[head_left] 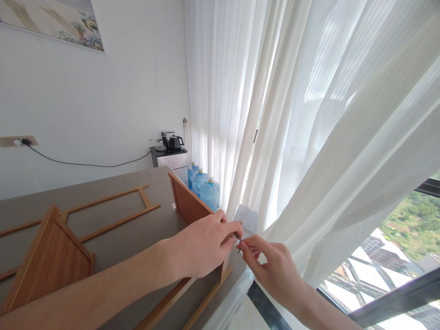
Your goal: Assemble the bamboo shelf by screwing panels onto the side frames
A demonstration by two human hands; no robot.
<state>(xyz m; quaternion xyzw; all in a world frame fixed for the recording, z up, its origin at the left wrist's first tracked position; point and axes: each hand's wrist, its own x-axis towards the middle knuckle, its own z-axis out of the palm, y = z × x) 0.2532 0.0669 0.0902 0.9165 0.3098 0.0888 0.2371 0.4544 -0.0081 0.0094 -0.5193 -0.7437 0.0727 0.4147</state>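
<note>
My left hand [209, 240] reaches across the near end of an upright wooden panel [190, 199], its fingers curled in a pinch by the panel's edge. What lies inside that pinch is mostly hidden. Fingertips of my right hand [271, 261] meet it from the right, closed on a small, thin metal piece [239, 239] whose exact kind is too small to make out. Below my hands, narrow wooden rails [168, 302] join the panel's lower part.
A second wooden panel [51, 261] and a ladder-like wooden frame [118, 224] lie on the grey-brown tabletop [137, 256]. Beyond stand blue water bottles [209, 192] and a cabinet with a black kettle [176, 142]. White curtains [292, 114] hang beside the window on the right.
</note>
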